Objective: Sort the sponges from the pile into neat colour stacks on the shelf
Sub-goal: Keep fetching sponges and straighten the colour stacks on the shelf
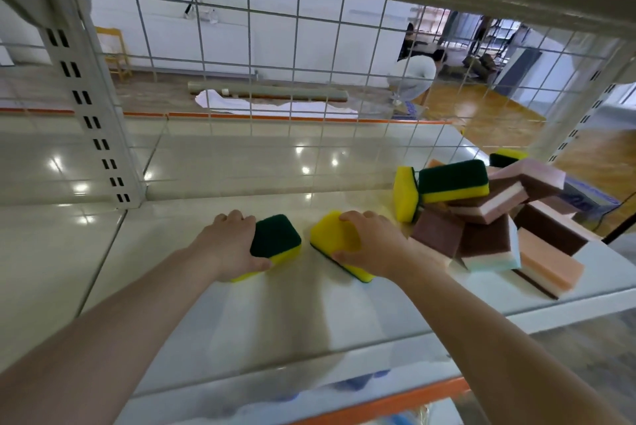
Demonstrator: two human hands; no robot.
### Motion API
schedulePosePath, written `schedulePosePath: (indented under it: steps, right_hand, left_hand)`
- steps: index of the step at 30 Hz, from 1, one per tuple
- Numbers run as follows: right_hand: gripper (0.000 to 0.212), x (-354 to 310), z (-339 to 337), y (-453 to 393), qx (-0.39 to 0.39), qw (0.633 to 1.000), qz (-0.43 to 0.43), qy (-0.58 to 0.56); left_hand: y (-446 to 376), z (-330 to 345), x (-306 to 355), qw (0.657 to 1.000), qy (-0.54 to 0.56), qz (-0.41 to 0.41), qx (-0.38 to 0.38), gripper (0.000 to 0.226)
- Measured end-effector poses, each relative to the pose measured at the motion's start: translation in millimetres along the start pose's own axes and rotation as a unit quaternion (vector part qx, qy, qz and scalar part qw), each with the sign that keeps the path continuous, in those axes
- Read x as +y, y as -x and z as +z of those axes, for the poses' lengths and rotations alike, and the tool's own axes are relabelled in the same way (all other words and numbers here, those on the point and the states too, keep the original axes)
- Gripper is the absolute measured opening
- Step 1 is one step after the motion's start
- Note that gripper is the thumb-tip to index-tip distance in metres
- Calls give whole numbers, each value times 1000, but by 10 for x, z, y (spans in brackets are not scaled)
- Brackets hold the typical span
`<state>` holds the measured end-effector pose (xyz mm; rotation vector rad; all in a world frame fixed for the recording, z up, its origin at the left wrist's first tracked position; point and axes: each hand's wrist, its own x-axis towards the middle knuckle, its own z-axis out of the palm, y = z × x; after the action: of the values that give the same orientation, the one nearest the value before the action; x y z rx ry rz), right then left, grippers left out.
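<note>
Left hand (pixel 229 245) is curled around a green-top sponge (pixel 275 244) sitting flat on the shelf (pixel 241 321). Right hand (pixel 370 245) grips a yellow-side-up sponge (pixel 332 238) just beside it. Further right, the pile (pixel 488 214) is a jumble of yellow-green, brown and pink sponges.

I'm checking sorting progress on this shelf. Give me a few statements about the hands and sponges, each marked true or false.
1. The left hand grips a sponge with its green side up. True.
2. The right hand is empty. False: it grips a sponge with its yellow side up.
3. The two held sponges are stacked on each other. False: they sit side by side on the shelf, apart.
4. The pile lies to the right of the right hand. True.
5. The pile holds only yellow-green sponges. False: it also has brown and pink ones.
</note>
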<state>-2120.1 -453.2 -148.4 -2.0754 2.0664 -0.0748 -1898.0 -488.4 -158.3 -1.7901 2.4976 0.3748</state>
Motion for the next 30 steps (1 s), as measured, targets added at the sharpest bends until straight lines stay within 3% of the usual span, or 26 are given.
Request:
schedulePosePath:
  steps: [15, 30]
  right_hand:
    - [68, -186, -24, 449, 6, 997, -78, 18]
    - [67, -868, 99, 658, -5, 983, -182, -18]
  left_hand:
    - [777, 26, 23, 996, 2, -52, 78, 67]
    - [1685, 33, -382, 976, 0, -179, 126, 65]
